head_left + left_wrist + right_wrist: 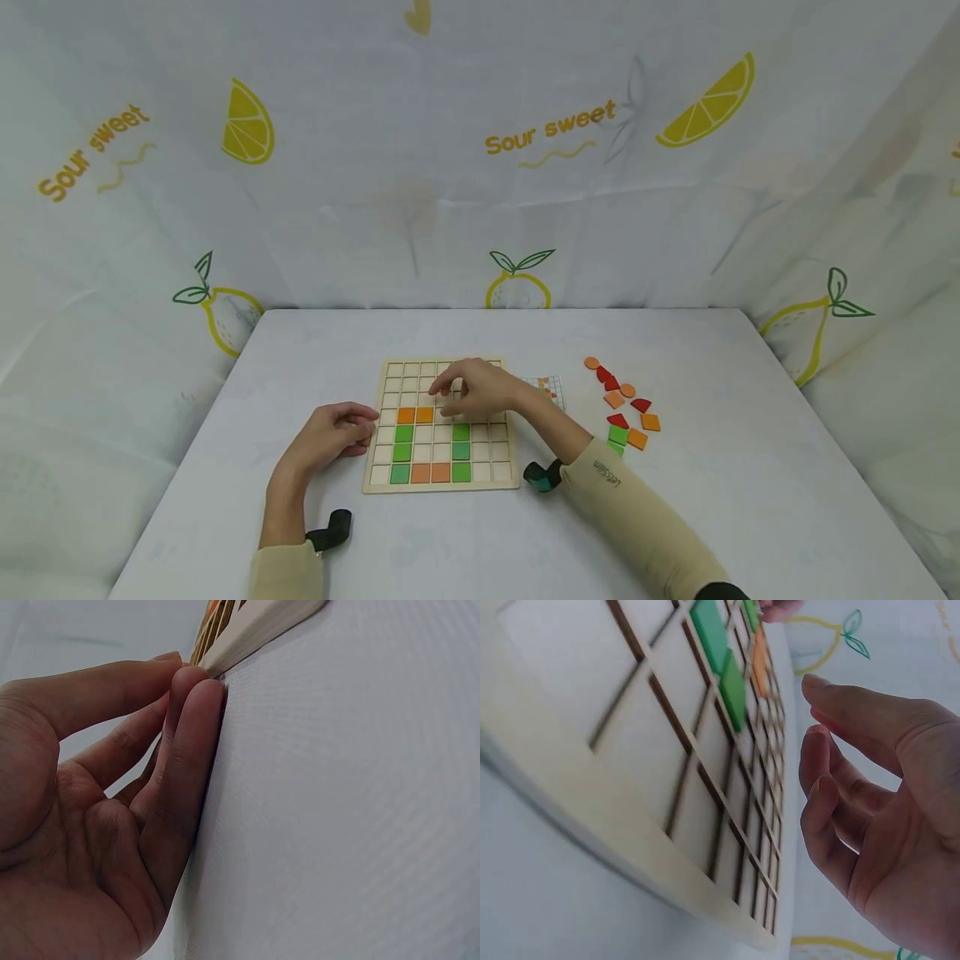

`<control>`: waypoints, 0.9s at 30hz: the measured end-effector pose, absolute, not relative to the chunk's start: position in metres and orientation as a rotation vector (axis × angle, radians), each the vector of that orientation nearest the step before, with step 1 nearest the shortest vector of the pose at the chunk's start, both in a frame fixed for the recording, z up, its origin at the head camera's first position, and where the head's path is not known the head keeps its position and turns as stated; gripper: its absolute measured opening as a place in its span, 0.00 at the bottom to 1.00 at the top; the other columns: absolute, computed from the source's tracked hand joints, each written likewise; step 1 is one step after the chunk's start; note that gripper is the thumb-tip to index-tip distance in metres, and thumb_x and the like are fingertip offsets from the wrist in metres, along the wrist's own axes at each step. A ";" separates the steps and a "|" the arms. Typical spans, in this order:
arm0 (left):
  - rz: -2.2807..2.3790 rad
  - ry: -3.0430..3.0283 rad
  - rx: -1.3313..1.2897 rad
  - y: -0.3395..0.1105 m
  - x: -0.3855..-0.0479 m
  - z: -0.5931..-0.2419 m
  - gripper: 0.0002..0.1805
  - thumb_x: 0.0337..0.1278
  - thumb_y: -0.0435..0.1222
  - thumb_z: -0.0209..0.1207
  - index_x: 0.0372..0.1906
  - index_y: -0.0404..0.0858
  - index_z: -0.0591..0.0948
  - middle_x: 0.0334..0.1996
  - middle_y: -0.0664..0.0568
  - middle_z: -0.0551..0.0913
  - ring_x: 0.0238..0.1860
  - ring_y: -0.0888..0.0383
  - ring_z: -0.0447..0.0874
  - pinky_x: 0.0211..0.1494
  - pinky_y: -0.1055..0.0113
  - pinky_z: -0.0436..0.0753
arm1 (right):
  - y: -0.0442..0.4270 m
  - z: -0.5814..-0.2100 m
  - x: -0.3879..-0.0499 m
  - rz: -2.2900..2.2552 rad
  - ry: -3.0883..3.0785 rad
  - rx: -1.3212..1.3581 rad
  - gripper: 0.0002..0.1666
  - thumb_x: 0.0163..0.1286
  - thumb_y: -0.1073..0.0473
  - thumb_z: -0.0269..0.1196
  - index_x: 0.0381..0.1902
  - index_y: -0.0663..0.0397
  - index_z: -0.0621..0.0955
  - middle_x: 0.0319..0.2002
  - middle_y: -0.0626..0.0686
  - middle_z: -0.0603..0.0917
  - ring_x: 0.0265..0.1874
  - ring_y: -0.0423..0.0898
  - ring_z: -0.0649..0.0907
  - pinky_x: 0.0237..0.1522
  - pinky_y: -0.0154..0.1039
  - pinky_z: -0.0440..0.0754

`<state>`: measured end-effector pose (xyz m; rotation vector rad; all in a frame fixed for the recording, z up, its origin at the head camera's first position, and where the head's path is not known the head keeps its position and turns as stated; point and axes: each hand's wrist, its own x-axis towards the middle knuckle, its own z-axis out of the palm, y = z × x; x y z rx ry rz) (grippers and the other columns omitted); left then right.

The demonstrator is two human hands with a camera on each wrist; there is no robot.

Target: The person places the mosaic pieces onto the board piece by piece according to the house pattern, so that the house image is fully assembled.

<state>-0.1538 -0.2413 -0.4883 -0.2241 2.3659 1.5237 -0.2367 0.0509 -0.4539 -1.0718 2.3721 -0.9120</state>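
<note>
A wooden grid board (437,488) lies on the table, with square tiles set in some of its cells. Two orange tiles (416,415) sit side by side in one row. Below them run a left column of green tiles (402,442), a right column of green and teal tiles (461,451), and salmon tiles (431,472) along the bottom. With its fingers fairly straight, my left hand (334,433) touches the board's left edge. My right hand (480,387) hovers above the upper middle cells, its fingers loosely bent; the right wrist view shows nothing between thumb and fingers.
A printed pattern card (556,390), partly hidden by the right forearm, lies right of the board. Beyond it are scattered loose pieces: red pieces (617,421), orange discs (627,390), orange squares (650,422) and green squares (618,434). A patterned cloth (375,208) hangs behind the table.
</note>
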 end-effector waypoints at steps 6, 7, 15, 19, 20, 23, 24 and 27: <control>1.526 2.365 -0.230 -0.242 -0.154 -0.489 0.15 0.66 0.35 0.63 0.55 0.36 0.83 0.40 0.46 0.86 0.37 0.57 0.84 0.41 0.67 0.89 | 0.082 -0.440 -0.242 -1.007 2.395 -1.008 0.20 0.69 0.55 0.70 0.56 0.53 0.85 0.51 0.57 0.85 0.29 0.43 0.83 0.36 0.33 0.83; 1.525 2.367 -0.230 -0.242 -0.154 -0.489 0.15 0.66 0.35 0.63 0.55 0.37 0.83 0.40 0.46 0.86 0.37 0.57 0.84 0.41 0.67 0.89 | 0.088 -0.438 -0.242 -1.015 2.405 -0.992 0.20 0.69 0.54 0.70 0.56 0.53 0.85 0.51 0.57 0.85 0.30 0.43 0.83 0.36 0.33 0.83; 1.510 2.385 -0.224 -0.242 -0.153 -0.489 0.15 0.66 0.35 0.63 0.55 0.36 0.83 0.39 0.46 0.86 0.37 0.57 0.84 0.41 0.67 0.88 | 0.143 -0.425 -0.244 -1.049 2.518 -0.853 0.18 0.67 0.52 0.71 0.54 0.46 0.87 0.52 0.57 0.87 0.36 0.45 0.84 0.39 0.38 0.84; 1.510 2.388 -0.232 -0.242 -0.153 -0.489 0.15 0.66 0.35 0.63 0.55 0.36 0.83 0.39 0.46 0.86 0.36 0.57 0.83 0.41 0.67 0.88 | 0.172 -0.422 -0.244 -1.030 2.561 -0.783 0.18 0.67 0.52 0.72 0.54 0.44 0.86 0.54 0.58 0.87 0.37 0.45 0.84 0.40 0.38 0.84; 1.510 2.388 -0.235 -0.242 -0.153 -0.489 0.15 0.66 0.35 0.63 0.55 0.36 0.83 0.40 0.46 0.85 0.36 0.57 0.83 0.41 0.67 0.88 | 0.179 -0.421 -0.244 -1.025 2.569 -0.762 0.19 0.67 0.52 0.72 0.54 0.45 0.86 0.54 0.58 0.87 0.37 0.45 0.84 0.40 0.38 0.84; 1.510 2.386 -0.241 -0.242 -0.153 -0.489 0.15 0.66 0.36 0.63 0.55 0.36 0.83 0.40 0.46 0.85 0.37 0.56 0.83 0.41 0.67 0.88 | 0.200 -0.421 -0.243 -1.000 2.587 -0.699 0.20 0.67 0.52 0.71 0.55 0.49 0.86 0.54 0.59 0.87 0.35 0.46 0.84 0.35 0.37 0.83; 1.510 2.385 -0.242 -0.242 -0.153 -0.490 0.15 0.66 0.36 0.63 0.55 0.36 0.83 0.40 0.46 0.85 0.37 0.56 0.83 0.41 0.67 0.88 | 0.207 -0.421 -0.243 -0.992 2.591 -0.675 0.20 0.67 0.52 0.71 0.56 0.49 0.86 0.53 0.59 0.87 0.35 0.47 0.84 0.35 0.37 0.83; 1.514 2.384 -0.243 -0.242 -0.153 -0.490 0.15 0.66 0.36 0.63 0.55 0.36 0.83 0.40 0.46 0.85 0.37 0.56 0.83 0.41 0.67 0.88 | 0.226 -0.423 -0.241 -0.981 2.592 -0.608 0.21 0.68 0.52 0.71 0.56 0.52 0.86 0.51 0.57 0.88 0.33 0.53 0.84 0.31 0.36 0.82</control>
